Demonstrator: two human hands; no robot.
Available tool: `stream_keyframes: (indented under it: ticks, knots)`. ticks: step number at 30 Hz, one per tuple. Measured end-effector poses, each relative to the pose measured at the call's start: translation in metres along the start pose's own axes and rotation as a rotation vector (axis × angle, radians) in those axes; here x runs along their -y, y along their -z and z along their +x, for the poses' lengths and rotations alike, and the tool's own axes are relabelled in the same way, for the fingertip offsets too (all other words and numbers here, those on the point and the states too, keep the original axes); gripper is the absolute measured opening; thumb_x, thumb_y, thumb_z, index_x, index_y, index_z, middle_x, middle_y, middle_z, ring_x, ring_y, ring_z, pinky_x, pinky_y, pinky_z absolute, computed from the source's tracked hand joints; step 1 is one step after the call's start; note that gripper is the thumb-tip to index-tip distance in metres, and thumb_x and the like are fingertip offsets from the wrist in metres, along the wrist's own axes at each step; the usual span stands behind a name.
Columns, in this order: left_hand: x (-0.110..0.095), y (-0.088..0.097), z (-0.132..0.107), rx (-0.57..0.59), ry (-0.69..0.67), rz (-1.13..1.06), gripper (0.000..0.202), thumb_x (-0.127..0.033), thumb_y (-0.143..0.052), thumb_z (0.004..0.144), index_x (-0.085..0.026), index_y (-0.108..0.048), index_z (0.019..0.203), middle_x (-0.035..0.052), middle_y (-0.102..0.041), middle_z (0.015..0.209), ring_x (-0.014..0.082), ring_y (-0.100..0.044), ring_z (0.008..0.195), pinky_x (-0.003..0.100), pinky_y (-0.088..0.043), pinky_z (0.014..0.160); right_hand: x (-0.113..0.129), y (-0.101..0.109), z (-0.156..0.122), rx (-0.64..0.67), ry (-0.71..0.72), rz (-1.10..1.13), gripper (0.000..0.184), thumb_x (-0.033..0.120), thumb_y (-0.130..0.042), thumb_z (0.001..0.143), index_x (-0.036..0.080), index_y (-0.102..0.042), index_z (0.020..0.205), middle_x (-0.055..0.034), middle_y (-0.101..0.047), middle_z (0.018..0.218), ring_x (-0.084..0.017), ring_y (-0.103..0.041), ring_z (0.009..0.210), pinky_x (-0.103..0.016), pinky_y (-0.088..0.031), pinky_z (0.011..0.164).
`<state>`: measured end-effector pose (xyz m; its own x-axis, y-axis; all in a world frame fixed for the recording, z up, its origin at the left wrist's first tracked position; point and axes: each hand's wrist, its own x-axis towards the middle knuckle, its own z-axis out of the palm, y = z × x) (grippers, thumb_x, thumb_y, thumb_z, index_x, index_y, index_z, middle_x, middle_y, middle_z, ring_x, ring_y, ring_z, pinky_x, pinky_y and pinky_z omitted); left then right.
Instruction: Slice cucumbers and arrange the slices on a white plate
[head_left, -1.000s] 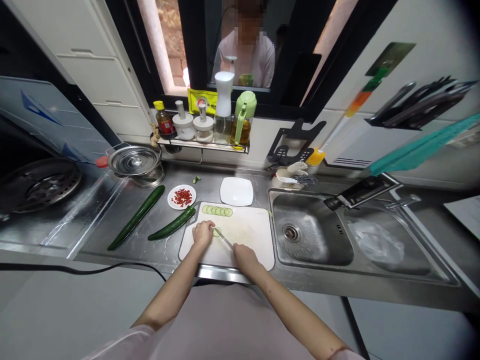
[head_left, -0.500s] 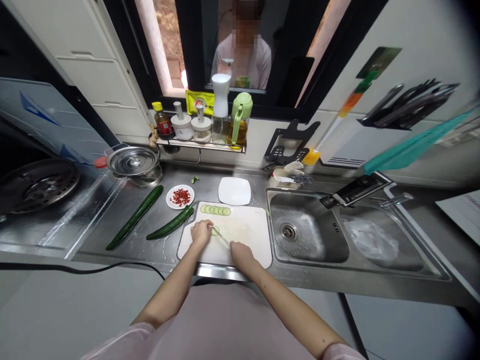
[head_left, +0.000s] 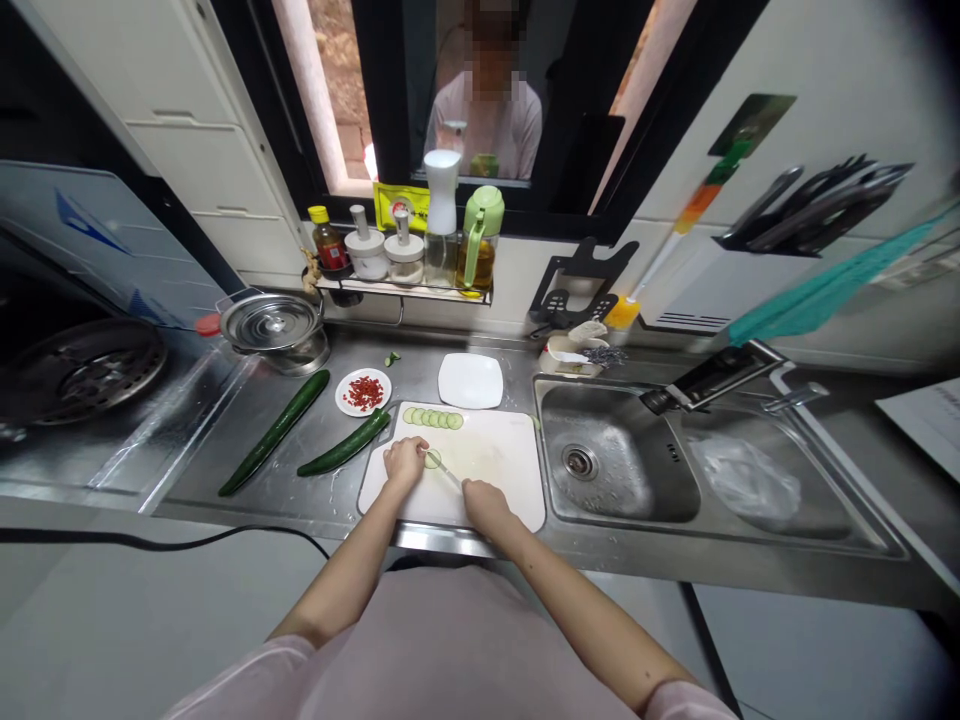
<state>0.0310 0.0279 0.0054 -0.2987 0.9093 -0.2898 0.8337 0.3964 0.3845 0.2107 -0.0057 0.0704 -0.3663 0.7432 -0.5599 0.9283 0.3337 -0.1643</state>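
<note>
Over the white cutting board (head_left: 495, 455), my right hand (head_left: 487, 505) is closed around the handle of a small knife (head_left: 452, 477), its blade angled up and left. The blade lies across a round cucumber slice (head_left: 433, 459). At the slice's left edge, the fingers of my left hand (head_left: 406, 461) are curled and pinched; the hand hides whatever is beneath its palm. A row of overlapping cucumber slices (head_left: 433, 418) lies along the board's far edge. Left of the board are a shorter cucumber (head_left: 343, 446) and a long whole cucumber (head_left: 276, 430).
Behind the board stand a small plate of chopped red pieces (head_left: 364, 392) and a white square plate (head_left: 470, 381). A lidded steel pot (head_left: 271, 325) is at the back left. The sink (head_left: 615, 490) is right of the board. Bottles and jars line a wall shelf (head_left: 405, 287).
The view has shifted slightly. Both hands, the knife and the cucumber slice keep nearly the same places on the board.
</note>
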Motion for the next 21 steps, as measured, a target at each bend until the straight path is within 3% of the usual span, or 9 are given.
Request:
stream_keyframes:
  ticks: [10,14,21]
  knots:
    - [0.0,0.0,-0.001,0.006,-0.018,0.007,0.028,-0.02,-0.047,0.086,-0.028,-0.07,0.099,0.0059,-0.069,0.105,0.0234,-0.058,0.105,0.037,-0.036,0.089,-0.013,-0.013,-0.015,-0.008,0.004,-0.021,0.034,0.003,-0.037,0.084,0.01,-0.06,0.108,-0.0166,-0.068,0.101,-0.024,-0.065,0.099,-0.03,-0.046,0.077]
    - [-0.002,-0.002,-0.006,0.003,-0.041,0.02,0.023,-0.029,-0.052,0.084,-0.026,-0.068,0.1,0.0065,-0.068,0.104,0.0242,-0.056,0.104,0.037,-0.035,0.089,-0.022,-0.016,-0.024,0.016,-0.022,-0.011,0.033,0.005,-0.04,0.084,0.012,-0.06,0.109,-0.0164,-0.068,0.099,-0.023,-0.064,0.099,-0.03,-0.044,0.077]
    - [-0.009,-0.001,-0.011,-0.001,-0.04,0.029,0.017,-0.028,-0.055,0.083,-0.024,-0.064,0.097,0.005,-0.065,0.106,0.0221,-0.054,0.104,0.034,-0.033,0.088,-0.048,-0.021,-0.034,0.035,-0.032,0.061,0.028,0.023,-0.038,0.092,0.016,-0.061,0.106,-0.0142,-0.067,0.101,-0.023,-0.064,0.094,-0.028,-0.04,0.073]
